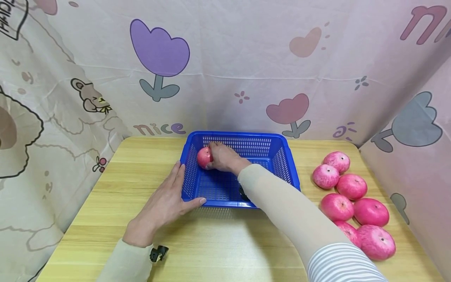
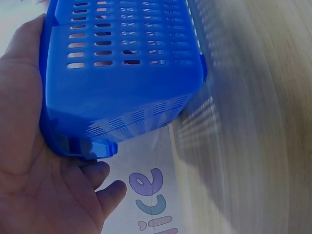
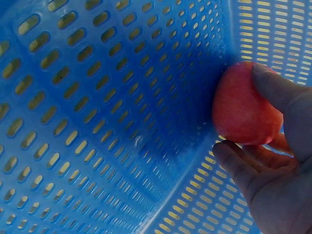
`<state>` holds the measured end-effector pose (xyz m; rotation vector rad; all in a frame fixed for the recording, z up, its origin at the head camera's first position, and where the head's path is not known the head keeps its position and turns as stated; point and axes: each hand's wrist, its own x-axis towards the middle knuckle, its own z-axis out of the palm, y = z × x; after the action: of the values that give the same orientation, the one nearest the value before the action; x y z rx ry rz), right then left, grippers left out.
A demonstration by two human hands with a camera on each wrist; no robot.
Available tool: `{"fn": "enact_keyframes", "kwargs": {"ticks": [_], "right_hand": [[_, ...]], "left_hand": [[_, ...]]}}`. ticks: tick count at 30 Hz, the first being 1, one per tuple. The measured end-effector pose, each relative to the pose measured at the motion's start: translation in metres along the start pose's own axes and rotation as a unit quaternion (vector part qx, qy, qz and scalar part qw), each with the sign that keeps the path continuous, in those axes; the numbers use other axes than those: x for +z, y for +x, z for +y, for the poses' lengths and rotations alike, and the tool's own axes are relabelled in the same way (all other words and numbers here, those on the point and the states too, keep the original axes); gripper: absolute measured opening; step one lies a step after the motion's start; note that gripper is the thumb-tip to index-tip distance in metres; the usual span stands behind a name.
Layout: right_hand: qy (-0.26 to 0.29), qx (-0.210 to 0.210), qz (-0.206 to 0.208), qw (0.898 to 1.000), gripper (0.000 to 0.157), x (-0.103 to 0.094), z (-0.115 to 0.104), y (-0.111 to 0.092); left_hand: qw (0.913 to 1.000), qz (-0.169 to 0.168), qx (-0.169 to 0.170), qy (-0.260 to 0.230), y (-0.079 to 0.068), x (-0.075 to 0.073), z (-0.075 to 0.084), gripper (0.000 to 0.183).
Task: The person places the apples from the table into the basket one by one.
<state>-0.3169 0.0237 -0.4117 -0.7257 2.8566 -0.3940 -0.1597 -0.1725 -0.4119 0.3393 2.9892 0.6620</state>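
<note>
Striped sleeve fabric lies nearest the camera, on the right arm, which slants over the near rim of the blue slotted plastic basket. Inside the basket, by its left wall towards the far corner, the right hand grips a pinkish-red apple, thumb on one side and fingers on the other. Whether the apple's underside meets the basket floor cannot be told. If it is clear of the floor, letting go early could drop and bruise it, and its round shape could send it rolling across the slots.

At the basket's near left corner the left hand lies spread along the rim, its fingers extended rather than wrapped round. So loose a hold might let the basket slide on the wood-grain tabletop if the right forearm snags the near rim. Right of the basket, seven pink apples sit bunched; a sideways sweep of that arm or a shove of the basket could set them rolling.
</note>
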Motion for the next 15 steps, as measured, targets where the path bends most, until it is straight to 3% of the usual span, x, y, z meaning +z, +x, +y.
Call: {"fn": "enact_keyframes", "kwargs": {"ticks": [15], "right_hand": [[-0.008,-0.001,0.001,1.000,0.077,-0.0020,-0.0021,-0.0022]], "left_hand": [[1.0000,-0.004,-0.007,-0.006,0.0009,0.0002,0.0000,0.129]]}}
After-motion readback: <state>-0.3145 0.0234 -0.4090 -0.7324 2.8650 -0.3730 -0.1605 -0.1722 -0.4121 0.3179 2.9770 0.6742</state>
